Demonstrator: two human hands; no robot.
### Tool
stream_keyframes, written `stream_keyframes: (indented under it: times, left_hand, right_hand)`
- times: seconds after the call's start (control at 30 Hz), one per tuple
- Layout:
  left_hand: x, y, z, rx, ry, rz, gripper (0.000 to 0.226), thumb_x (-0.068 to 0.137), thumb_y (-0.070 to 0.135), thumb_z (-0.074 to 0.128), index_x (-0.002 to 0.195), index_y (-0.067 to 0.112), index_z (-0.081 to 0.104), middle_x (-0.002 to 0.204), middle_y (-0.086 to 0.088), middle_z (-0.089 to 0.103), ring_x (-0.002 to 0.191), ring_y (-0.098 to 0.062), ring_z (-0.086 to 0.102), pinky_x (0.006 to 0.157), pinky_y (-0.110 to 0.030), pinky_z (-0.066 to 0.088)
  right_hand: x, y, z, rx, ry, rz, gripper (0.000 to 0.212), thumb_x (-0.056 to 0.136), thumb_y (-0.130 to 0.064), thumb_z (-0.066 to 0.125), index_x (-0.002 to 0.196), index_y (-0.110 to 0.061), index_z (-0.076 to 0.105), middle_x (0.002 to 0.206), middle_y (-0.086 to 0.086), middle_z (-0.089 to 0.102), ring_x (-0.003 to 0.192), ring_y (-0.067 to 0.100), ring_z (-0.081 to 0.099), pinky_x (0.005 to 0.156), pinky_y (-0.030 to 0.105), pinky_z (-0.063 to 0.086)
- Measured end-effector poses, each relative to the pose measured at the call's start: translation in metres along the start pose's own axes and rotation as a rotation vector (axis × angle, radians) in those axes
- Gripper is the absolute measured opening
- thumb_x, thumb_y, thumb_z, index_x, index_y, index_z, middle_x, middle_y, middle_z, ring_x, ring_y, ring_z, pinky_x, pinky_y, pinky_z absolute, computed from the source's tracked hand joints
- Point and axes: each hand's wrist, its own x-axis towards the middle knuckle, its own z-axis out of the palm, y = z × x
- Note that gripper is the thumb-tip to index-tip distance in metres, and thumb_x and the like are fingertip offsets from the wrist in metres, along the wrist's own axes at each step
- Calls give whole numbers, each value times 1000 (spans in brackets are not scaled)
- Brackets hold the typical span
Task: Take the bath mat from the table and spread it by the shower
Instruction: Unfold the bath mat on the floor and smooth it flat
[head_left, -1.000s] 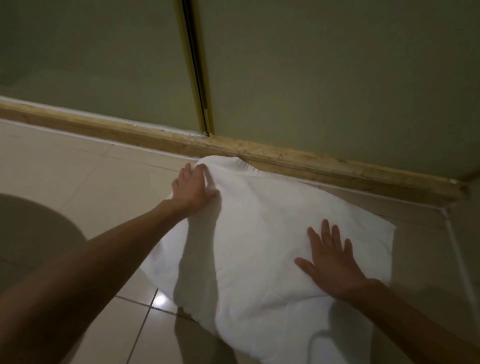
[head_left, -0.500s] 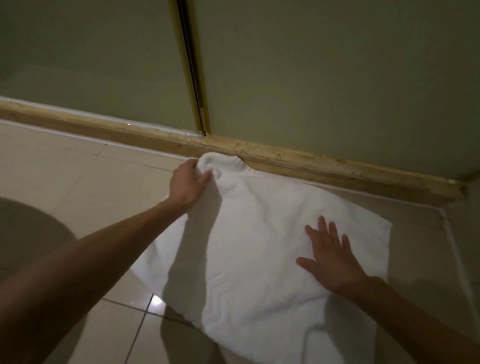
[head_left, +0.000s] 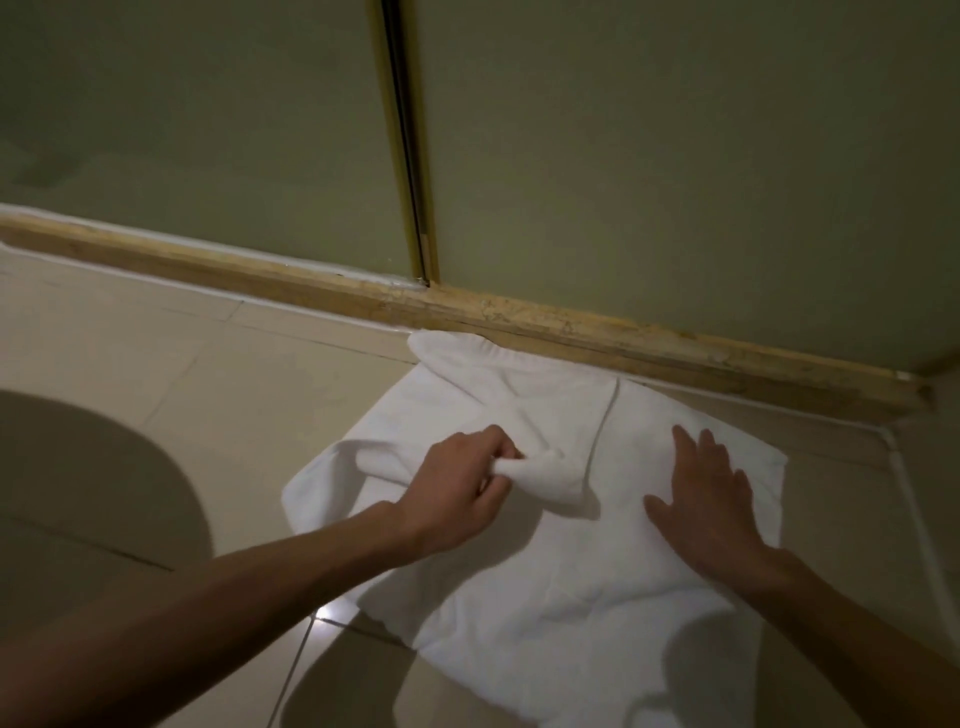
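Observation:
The white bath mat (head_left: 545, 582) lies on the tiled floor, its far edge against the worn wooden threshold (head_left: 571, 325) of the frosted shower doors (head_left: 649, 156). My left hand (head_left: 457, 488) pinches a raised fold of the mat near its middle, lifting it off the floor into a ridge. My right hand (head_left: 706, 504) lies flat on the mat's right part, fingers straight and spread, pressing it down. The mat is creased and bunched around the fold.
Beige floor tiles (head_left: 171, 374) stretch to the left, with a dark round shadow (head_left: 88, 509) over them. A white sealed joint (head_left: 914, 519) runs down the floor at the right, where the corner wall starts.
My left hand left the mat's far corner by the threshold, came back toward me and now pinches a fold in the middle. The right hand stayed flat on the mat.

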Motion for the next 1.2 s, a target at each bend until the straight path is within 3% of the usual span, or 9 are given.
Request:
stream_keyframes:
  times: [0.17,0.27,0.37,0.57,0.67,0.8,0.93,1.07,1.2]
  left_hand:
    - [-10,1,-9,-41,-49,-20,28,77,10,46,80,36,36,62,10,48,54,-14,41,53,-28,33]
    - [-11,-7,-17,15,-92,-44,10,78,24,38,83,24,48,60,1,54,52,-23,48,52,-31,38]
    - [-11,-19,-28,143,-156,16,31,77,29,35,84,9,58,60,-8,59,52,-28,54,54,-31,43]
    - [-23,-20,-32,302,-455,318,13,71,23,44,62,15,47,52,-3,45,45,-20,38,53,-27,39]
    - [-27,-21,-34,261,-457,325,15,70,26,44,59,16,42,51,-3,42,44,-20,35,52,-28,37]
    - [-28,-22,-39,234,-415,298,20,71,28,41,57,14,43,48,-4,41,41,-21,34,51,-26,36]
    - [-25,-35,-46,310,-381,265,28,78,35,40,62,14,48,52,-4,46,45,-21,38,59,-28,38]
    - [-22,-36,-45,355,-350,228,27,81,41,42,68,20,52,53,4,48,46,-13,36,65,-29,42]
    - [-17,-27,-31,367,-304,206,28,79,46,46,78,20,57,62,6,51,53,-11,42,66,-26,36]
  right_hand:
    - [8,30,-15,-89,-44,125,86,91,-37,54,149,-17,-7,158,15,0,145,36,1,116,50,10]
    - [9,43,-19,-86,-87,207,86,89,-43,55,149,-11,1,152,17,25,140,37,21,112,50,22]
    - [6,47,-21,-83,-89,211,81,87,-42,58,146,-11,11,138,19,41,124,37,44,102,47,38]
    - [-1,51,-28,-83,41,170,94,86,-36,64,150,-20,-3,152,22,17,137,38,24,109,47,30]
    - [1,58,-29,-223,-24,83,73,93,-34,53,150,-26,8,158,15,-4,145,34,0,115,47,15]
    - [5,62,-28,-242,62,-22,26,97,-25,42,122,-25,51,157,9,18,145,26,6,113,43,16]
    - [8,58,-26,-155,126,-103,22,91,-22,54,112,-21,50,125,8,58,131,24,40,107,41,22]
    - [7,56,-25,-284,90,-154,43,90,-40,52,131,-31,39,112,-1,60,110,22,53,96,39,30]
    - [7,46,-27,-375,125,-194,24,90,-49,44,104,-31,52,98,-3,56,98,20,53,85,37,33]
